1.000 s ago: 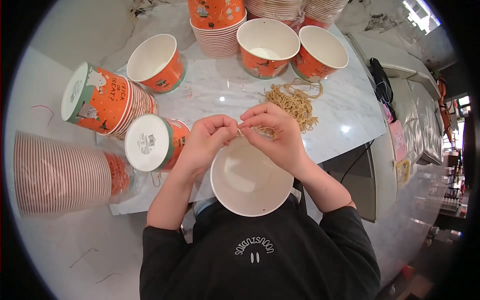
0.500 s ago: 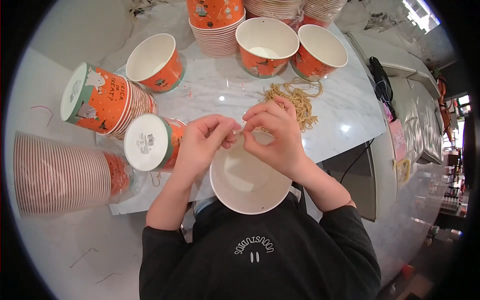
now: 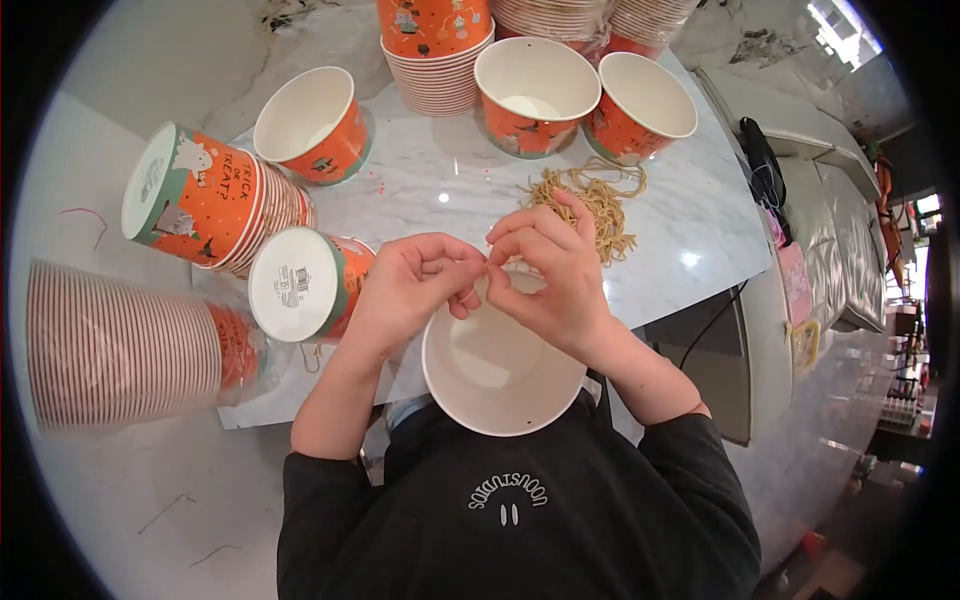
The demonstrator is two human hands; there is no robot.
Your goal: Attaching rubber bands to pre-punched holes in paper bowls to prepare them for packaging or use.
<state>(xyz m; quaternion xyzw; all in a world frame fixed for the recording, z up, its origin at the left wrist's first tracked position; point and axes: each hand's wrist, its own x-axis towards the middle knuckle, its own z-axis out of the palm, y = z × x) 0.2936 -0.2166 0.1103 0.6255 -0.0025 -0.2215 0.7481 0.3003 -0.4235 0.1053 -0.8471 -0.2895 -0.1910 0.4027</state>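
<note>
A white-lined paper bucket (image 3: 500, 375) is tilted with its open mouth up, against my dark shirt at the table's near edge. A small hole shows in its rim on the near side. Over its far rim, my left hand (image 3: 412, 290) is closed in a thumb-and-finger pinch. My right hand (image 3: 552, 262) pinches just beside it, the two sets of fingertips nearly touching. Whatever lies between them is too small to make out. Beyond my right hand is a loose heap of tan cords (image 3: 600, 215).
Open orange buckets (image 3: 535, 95) stand along the back, beside tall stacks. To the left lie a stack of orange buckets (image 3: 215, 200), an upturned bucket (image 3: 295, 285) and a plastic-wrapped stack (image 3: 125, 345). The marble-patterned tabletop (image 3: 690, 215) ends at the right, near a grey seat (image 3: 850, 230).
My left fingertips have shifted slightly right, closer to the right ones. The bucket below has moved a little toward me. The things on the table stay put.
</note>
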